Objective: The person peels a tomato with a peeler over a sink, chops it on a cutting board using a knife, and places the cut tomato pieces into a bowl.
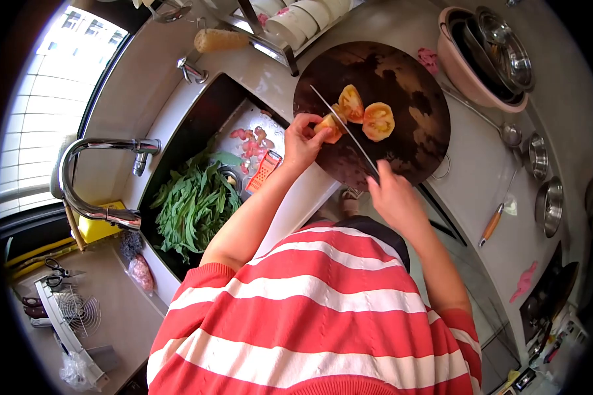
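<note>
A round dark cutting board [415,145] lies on the counter. At its left edge my left hand [302,143] grips a tomato piece [329,130] between closed fingers. My right hand [395,196] is wrapped around the handle of a knife [349,133], whose long blade points up and left, right beside that piece. Beyond the blade rests a cut tomato wedge [351,103]. A tomato half [379,122] lies with its cut face up to the right of the knife.
Left of the board is a sink with leafy greens [197,204], reddish scraps [252,146] and an orange peeler-like tool [265,171]. The faucet [99,145] arches over it. At right stand a pink basin [451,62] with metal bowls, a ladle [509,134] and small steel bowls [549,206].
</note>
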A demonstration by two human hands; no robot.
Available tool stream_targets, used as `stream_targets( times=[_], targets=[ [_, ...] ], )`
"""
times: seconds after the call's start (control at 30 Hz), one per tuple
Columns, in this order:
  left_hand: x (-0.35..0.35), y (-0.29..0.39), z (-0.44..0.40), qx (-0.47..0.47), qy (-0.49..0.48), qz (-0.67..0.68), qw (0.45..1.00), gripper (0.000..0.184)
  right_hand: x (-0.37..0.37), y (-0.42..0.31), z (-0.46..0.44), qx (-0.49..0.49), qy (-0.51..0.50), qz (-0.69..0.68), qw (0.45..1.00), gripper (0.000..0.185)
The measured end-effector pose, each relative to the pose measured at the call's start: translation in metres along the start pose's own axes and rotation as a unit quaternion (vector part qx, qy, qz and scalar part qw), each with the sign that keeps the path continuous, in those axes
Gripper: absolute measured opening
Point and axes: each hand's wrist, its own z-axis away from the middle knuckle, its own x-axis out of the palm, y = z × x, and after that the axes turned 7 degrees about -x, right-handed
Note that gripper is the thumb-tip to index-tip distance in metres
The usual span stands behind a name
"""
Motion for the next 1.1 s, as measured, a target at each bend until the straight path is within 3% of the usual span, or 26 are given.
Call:
stream_targets(
  times=[0.1, 0.23, 0.47, 0.6, 0.83, 0.97, 1.1],
  targets=[
    [0.002, 0.005, 0.003, -0.010, 0.000, 0.034, 0.999, 0.022, 0.013, 0.005, -0.023, 0.002, 0.005, 0.008, 1.000, 0.028],
    [0.000, 0.007, 0.007, 0.043, -0.003, 0.022, 0.999, 0.021, -0.004, 0.011, -0.001, -0.049, 0.057, -0.058, 0.996, 0.033],
    [0.000, 0.000, 0.003, 0.019, -0.011, 0.029, 0.999, 0.019, -0.011, -0.005, 0.023, -0.017, 0.006, 0.017, 1.000, 0.030],
    [0.000, 0.005, 0.004, 0.013, -0.018, 0.042, 0.999, 0.016, 0.009, -0.001, -0.013, 0.009, -0.002, 0.004, 1.000, 0.024],
    [0.000, 0.001, 0.009, 0.038, 0.000, 0.063, 0.997, 0.018, -0.011, 0.002, 0.011, -0.059, 0.038, -0.059, 0.996, 0.031],
    [0.000, 0.001, 0.007, 0.002, -0.004, 0.065, 0.998, 0.018, -0.017, -0.007, 0.022, -0.015, -0.016, 0.021, 1.000, 0.031],
    [0.000, -0.004, 0.006, 0.008, 0.004, 0.059, 0.998, 0.019, -0.002, -0.010, 0.026, -0.020, 0.002, 0.091, 0.996, 0.033]
  ],
)
